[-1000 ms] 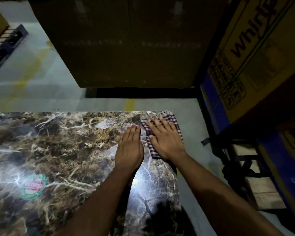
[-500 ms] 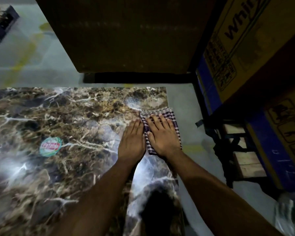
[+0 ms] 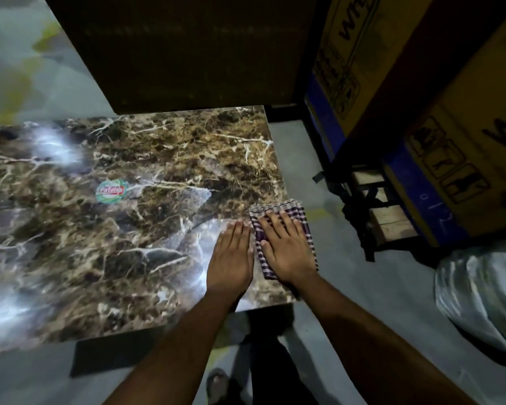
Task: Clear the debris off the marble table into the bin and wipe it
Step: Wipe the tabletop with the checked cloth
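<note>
Here, glossy brown veined marble table (image 3: 129, 229), folded checked cloth (image 3: 281, 238) under flat right hand (image 3: 287, 252), left hand (image 3: 231, 258) flat beside, both hands gripping nothing

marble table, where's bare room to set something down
The marble table looks bare across its far half, beyond the round sticker, and along the near left edge. The right edge is crowded: the left hand lies flat on the stone, and the right hand presses the checked cloth.
</note>
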{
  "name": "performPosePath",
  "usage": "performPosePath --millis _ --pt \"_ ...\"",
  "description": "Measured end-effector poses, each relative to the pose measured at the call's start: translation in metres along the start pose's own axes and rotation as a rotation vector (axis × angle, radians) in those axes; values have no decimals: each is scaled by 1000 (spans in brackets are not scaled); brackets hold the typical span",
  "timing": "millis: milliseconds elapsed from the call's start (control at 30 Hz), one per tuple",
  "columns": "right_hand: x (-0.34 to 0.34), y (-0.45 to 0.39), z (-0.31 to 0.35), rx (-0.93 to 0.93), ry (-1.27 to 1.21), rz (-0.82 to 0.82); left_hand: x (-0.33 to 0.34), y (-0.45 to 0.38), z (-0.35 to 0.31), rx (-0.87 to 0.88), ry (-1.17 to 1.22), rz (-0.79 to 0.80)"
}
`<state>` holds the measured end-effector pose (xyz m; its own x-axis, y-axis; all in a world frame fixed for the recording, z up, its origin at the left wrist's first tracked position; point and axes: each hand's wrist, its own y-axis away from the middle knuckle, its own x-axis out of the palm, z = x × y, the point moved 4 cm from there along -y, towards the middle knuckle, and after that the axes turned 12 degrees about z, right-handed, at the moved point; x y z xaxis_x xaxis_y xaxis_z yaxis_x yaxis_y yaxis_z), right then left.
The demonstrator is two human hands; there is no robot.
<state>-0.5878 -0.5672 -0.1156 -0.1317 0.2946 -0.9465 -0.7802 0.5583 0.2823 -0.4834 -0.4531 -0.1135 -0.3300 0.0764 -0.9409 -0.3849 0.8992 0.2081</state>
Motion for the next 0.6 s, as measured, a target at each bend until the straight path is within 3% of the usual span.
performPosePath --millis 300,600 --pt "31 99 14 41 -30 36 19 67 1 126 -24 180" --pt "27 100 42 -24 -1 101 13 109 12 175 -32 242"
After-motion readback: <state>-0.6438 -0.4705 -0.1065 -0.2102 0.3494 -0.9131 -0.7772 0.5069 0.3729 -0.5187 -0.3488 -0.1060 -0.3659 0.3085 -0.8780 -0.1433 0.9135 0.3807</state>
